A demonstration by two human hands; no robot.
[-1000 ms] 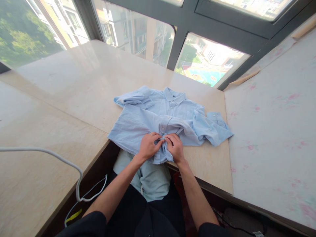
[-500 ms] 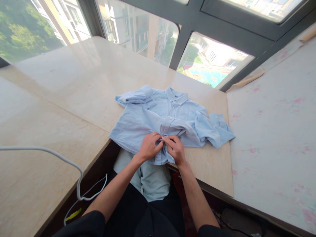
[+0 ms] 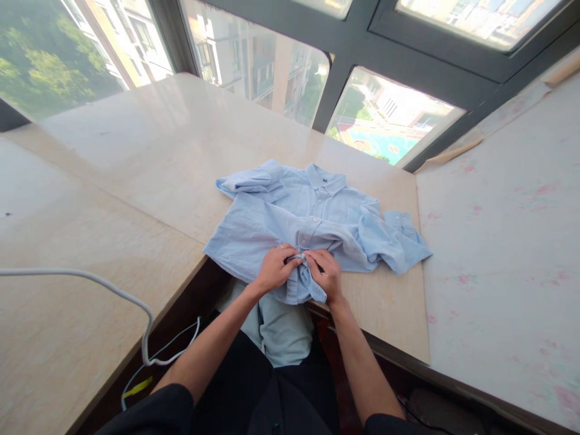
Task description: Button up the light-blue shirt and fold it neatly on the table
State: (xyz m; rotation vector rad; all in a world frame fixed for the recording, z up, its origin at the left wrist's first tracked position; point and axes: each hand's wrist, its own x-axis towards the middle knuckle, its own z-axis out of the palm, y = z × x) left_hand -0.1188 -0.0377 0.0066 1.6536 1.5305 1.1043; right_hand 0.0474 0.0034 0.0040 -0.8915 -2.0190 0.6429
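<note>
A light blue button-up shirt (image 3: 258,219) lies front up on the stone-topped ledge, its collar toward the window and its hem hanging over the front edge. Along its front, white buttons (image 3: 316,221) show above my hands. My left hand (image 3: 277,267) is closed on the front placket, thumb and fingers pinching the cloth. Close against it, my right hand (image 3: 325,273) pinches the opposite side of the placket. Whatever button lies between the fingertips is mostly hidden. One sleeve is folded at the left; the other stretches right with its cuff (image 3: 399,221) showing.
The beige ledge (image 3: 149,157) runs under a dark-framed window (image 3: 348,42). On the right stands a floral-papered wall (image 3: 498,254). A white cable (image 3: 104,281) crosses the left ledge and loops down beside my left arm. My knees (image 3: 285,332) are below the front edge.
Between my fingertips the gathered placket is more visible and lifted slightly. My right fingers have shifted a little, and a lower flap of cloth now sticks out under them. The view moved slightly.
</note>
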